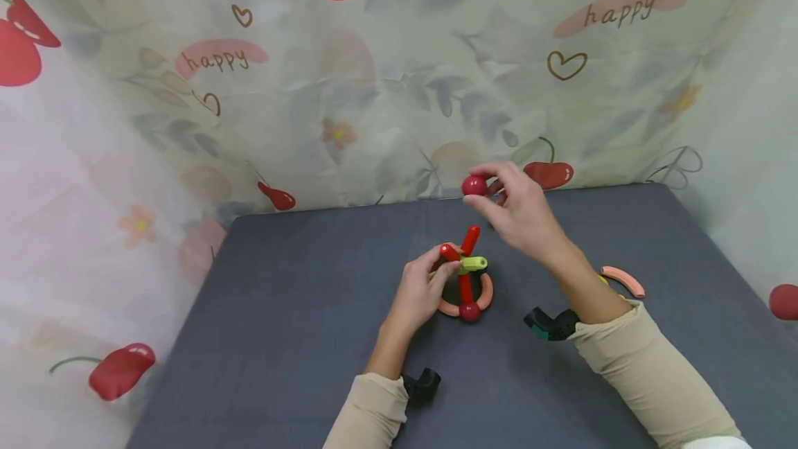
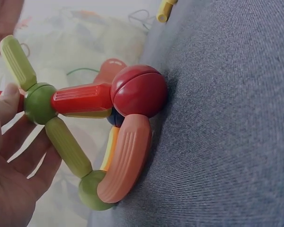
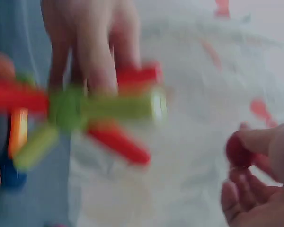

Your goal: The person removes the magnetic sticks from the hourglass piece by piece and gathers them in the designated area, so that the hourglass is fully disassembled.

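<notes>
My right hand (image 1: 522,217) pinches a red ball (image 1: 474,186) between thumb and fingers, raised above and apart from a toy of magnetic sticks and balls. My left hand (image 1: 419,288) grips that toy's upper part near a green ball (image 2: 40,103). Red sticks and a light green stick (image 1: 474,264) spread from this ball, with their outer ends bare. Below, a red stick (image 2: 83,98) runs down to a dark red ball (image 2: 139,91) at the base. Curved peach sticks (image 2: 128,158), a lower green ball (image 2: 92,191) and a partly hidden dark blue ball (image 3: 13,176) form the ring-like base.
On the grey-covered table (image 1: 280,324), a loose curved peach stick (image 1: 623,281) lies to the right, with yellow pieces partly hidden behind my right forearm. A patterned cloth (image 1: 386,89) hangs along the table's back edge. Black straps (image 1: 424,384) are on both wrists.
</notes>
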Demonstrator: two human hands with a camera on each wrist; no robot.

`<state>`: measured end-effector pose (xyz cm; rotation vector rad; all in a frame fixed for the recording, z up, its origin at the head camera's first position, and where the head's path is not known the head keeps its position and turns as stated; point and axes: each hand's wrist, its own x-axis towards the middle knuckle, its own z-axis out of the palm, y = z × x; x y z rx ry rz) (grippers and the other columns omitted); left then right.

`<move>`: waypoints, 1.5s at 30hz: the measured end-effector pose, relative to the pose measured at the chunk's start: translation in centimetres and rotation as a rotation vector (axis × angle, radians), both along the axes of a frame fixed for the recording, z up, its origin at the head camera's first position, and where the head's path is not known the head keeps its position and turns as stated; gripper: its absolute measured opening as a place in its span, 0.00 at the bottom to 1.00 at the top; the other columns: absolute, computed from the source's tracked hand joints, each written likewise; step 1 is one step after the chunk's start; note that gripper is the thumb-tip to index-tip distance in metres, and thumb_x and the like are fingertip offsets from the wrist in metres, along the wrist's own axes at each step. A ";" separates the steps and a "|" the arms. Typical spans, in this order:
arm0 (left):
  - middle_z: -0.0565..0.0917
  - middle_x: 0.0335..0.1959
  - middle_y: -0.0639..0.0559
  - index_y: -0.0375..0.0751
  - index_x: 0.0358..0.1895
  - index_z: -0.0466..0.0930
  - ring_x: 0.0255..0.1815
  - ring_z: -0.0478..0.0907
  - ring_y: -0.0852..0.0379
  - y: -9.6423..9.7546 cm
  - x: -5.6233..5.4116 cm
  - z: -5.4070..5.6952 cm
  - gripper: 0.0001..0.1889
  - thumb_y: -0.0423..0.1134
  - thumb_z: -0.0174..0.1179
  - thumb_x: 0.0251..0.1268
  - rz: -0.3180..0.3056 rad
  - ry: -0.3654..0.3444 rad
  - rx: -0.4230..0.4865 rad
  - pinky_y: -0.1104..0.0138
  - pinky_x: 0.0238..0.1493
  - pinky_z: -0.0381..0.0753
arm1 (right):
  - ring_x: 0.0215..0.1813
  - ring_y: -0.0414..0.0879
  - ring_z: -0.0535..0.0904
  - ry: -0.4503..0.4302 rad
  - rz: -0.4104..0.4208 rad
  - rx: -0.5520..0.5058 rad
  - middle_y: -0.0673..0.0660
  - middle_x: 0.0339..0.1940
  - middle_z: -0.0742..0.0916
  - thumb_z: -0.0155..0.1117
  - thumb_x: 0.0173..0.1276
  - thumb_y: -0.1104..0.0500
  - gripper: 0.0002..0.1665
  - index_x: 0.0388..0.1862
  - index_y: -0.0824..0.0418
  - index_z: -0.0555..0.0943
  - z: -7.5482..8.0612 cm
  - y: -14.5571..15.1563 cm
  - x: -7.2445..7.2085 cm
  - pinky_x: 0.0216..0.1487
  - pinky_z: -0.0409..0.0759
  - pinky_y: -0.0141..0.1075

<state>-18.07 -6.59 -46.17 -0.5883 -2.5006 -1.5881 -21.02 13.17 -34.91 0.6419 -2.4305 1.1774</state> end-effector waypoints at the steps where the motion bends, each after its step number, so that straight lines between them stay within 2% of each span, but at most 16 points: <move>1: 0.89 0.51 0.55 0.54 0.57 0.82 0.52 0.86 0.60 0.0 0.0 0.0 0.13 0.48 0.60 0.73 0.004 -0.010 0.002 0.60 0.58 0.85 | 0.45 0.52 0.83 -0.034 -0.031 -0.003 0.62 0.55 0.83 0.71 0.69 0.61 0.26 0.64 0.64 0.77 -0.1 0.7 -0.7 0.44 0.84 0.42; 3: 0.88 0.51 0.55 0.56 0.57 0.82 0.52 0.86 0.60 -0.1 0.0 0.0 0.13 0.48 0.60 0.73 0.015 -0.030 -0.003 0.60 0.58 0.85 | 0.51 0.57 0.83 -0.133 -0.081 0.023 0.64 0.58 0.82 0.68 0.72 0.60 0.26 0.66 0.66 0.75 -1.0 2.3 -2.1 0.48 0.84 0.49; 6: 0.88 0.52 0.56 0.57 0.57 0.82 0.52 0.86 0.60 0.0 0.0 0.0 0.13 0.49 0.60 0.73 0.024 -0.050 -0.014 0.59 0.59 0.85 | 0.58 0.62 0.82 -0.299 -0.146 0.084 0.67 0.60 0.81 0.65 0.74 0.58 0.27 0.67 0.67 0.73 -3.6 4.3 -3.9 0.54 0.83 0.56; 10: 0.88 0.51 0.56 0.57 0.56 0.82 0.52 0.85 0.60 0.0 -0.1 -0.1 0.13 0.48 0.61 0.73 0.031 -0.067 -0.009 0.59 0.59 0.85 | 0.58 0.64 0.81 -0.407 -0.197 0.191 0.71 0.58 0.82 0.66 0.74 0.58 0.26 0.64 0.71 0.76 -7.3 6.3 -5.7 0.57 0.81 0.56; 14: 0.88 0.52 0.56 0.57 0.56 0.82 0.53 0.85 0.60 0.2 -0.1 -0.2 0.12 0.48 0.61 0.73 0.031 -0.076 0.002 0.60 0.60 0.84 | 0.55 0.64 0.81 -0.438 -0.241 0.244 0.73 0.55 0.83 0.67 0.72 0.58 0.27 0.62 0.74 0.76 -10.1 7.4 -6.8 0.56 0.80 0.55; 17: 0.88 0.52 0.56 0.57 0.56 0.82 0.53 0.85 0.60 0.3 -0.1 -0.1 0.13 0.48 0.61 0.73 0.032 -0.073 0.012 0.60 0.60 0.84 | 0.55 0.64 0.80 -0.461 -0.257 0.241 0.73 0.55 0.83 0.67 0.72 0.57 0.27 0.61 0.74 0.74 -11.2 7.6 -7.2 0.57 0.78 0.55; 20: 0.88 0.52 0.56 0.57 0.57 0.82 0.53 0.85 0.60 0.5 0.0 0.0 0.13 0.49 0.61 0.73 0.035 -0.076 0.020 0.59 0.60 0.84 | 0.56 0.64 0.79 -0.460 -0.267 0.233 0.73 0.55 0.81 0.67 0.72 0.57 0.26 0.60 0.73 0.73 -11.6 7.4 -7.3 0.58 0.77 0.56; 23: 0.88 0.52 0.56 0.58 0.58 0.81 0.53 0.85 0.60 0.5 0.1 0.2 0.15 0.51 0.60 0.73 0.027 -0.091 0.021 0.60 0.60 0.84 | 0.56 0.64 0.76 -0.403 -0.285 0.240 0.73 0.53 0.81 0.67 0.71 0.58 0.25 0.59 0.73 0.74 -11.3 6.9 -7.0 0.59 0.75 0.57; 25: 0.88 0.53 0.56 0.57 0.60 0.81 0.53 0.85 0.59 0.3 0.1 0.3 0.16 0.51 0.60 0.74 0.019 -0.103 0.016 0.59 0.59 0.85 | 0.56 0.64 0.76 -0.358 -0.281 0.202 0.72 0.54 0.81 0.66 0.72 0.59 0.25 0.61 0.72 0.74 -10.7 6.4 -6.5 0.59 0.75 0.57; 28: 0.86 0.57 0.56 0.56 0.62 0.80 0.57 0.84 0.56 -0.2 0.1 0.9 0.17 0.51 0.61 0.74 0.017 -0.102 0.026 0.56 0.60 0.85 | 0.57 0.60 0.79 -0.345 -0.192 0.072 0.68 0.57 0.82 0.63 0.75 0.58 0.25 0.66 0.67 0.73 -9.7 5.2 -4.9 0.60 0.78 0.55; 31: 0.83 0.58 0.56 0.57 0.63 0.79 0.59 0.82 0.55 -0.9 0.1 1.8 0.19 0.51 0.61 0.73 0.026 -0.054 0.038 0.53 0.62 0.83 | 0.64 0.60 0.79 -0.430 0.011 -0.082 0.64 0.64 0.81 0.60 0.76 0.60 0.27 0.72 0.61 0.70 -9.3 4.2 -2.9 0.59 0.82 0.43; 35: 0.82 0.52 0.55 0.57 0.61 0.80 0.56 0.82 0.56 -1.6 0.2 2.7 0.17 0.48 0.64 0.71 0.044 0.041 0.062 0.52 0.64 0.80 | 0.72 0.64 0.73 -0.548 0.240 -0.150 0.64 0.73 0.75 0.60 0.75 0.61 0.32 0.76 0.59 0.67 -9.9 3.4 -0.9 0.64 0.82 0.46; 36: 0.82 0.51 0.55 0.57 0.60 0.81 0.56 0.82 0.57 -1.7 0.2 2.8 0.16 0.47 0.64 0.71 0.041 0.054 0.066 0.52 0.64 0.80 | 0.72 0.66 0.72 -0.563 0.271 -0.155 0.64 0.74 0.74 0.62 0.74 0.60 0.33 0.76 0.59 0.66 -10.1 3.2 -0.6 0.65 0.81 0.52; 38: 0.82 0.49 0.54 0.56 0.59 0.82 0.54 0.82 0.57 -1.7 0.2 2.8 0.16 0.46 0.65 0.70 0.039 0.067 0.071 0.52 0.64 0.80 | 0.71 0.66 0.74 -0.555 0.311 -0.146 0.63 0.75 0.74 0.65 0.73 0.57 0.35 0.76 0.59 0.67 -10.6 2.7 -0.2 0.67 0.76 0.60; 39: 0.82 0.49 0.54 0.56 0.58 0.82 0.53 0.82 0.57 -1.7 0.2 2.7 0.15 0.45 0.65 0.70 0.033 0.069 0.076 0.52 0.64 0.80 | 0.70 0.65 0.74 -0.547 0.324 -0.144 0.63 0.74 0.74 0.67 0.72 0.56 0.35 0.75 0.58 0.68 -10.8 2.4 0.0 0.68 0.75 0.61; 45: 0.82 0.50 0.52 0.57 0.60 0.81 0.54 0.83 0.54 -1.4 0.4 2.4 0.17 0.45 0.64 0.71 0.011 0.060 0.100 0.48 0.64 0.80 | 0.66 0.53 0.76 -0.505 0.299 -0.138 0.55 0.65 0.83 0.73 0.68 0.51 0.30 0.68 0.51 0.78 -11.9 1.1 0.6 0.68 0.72 0.56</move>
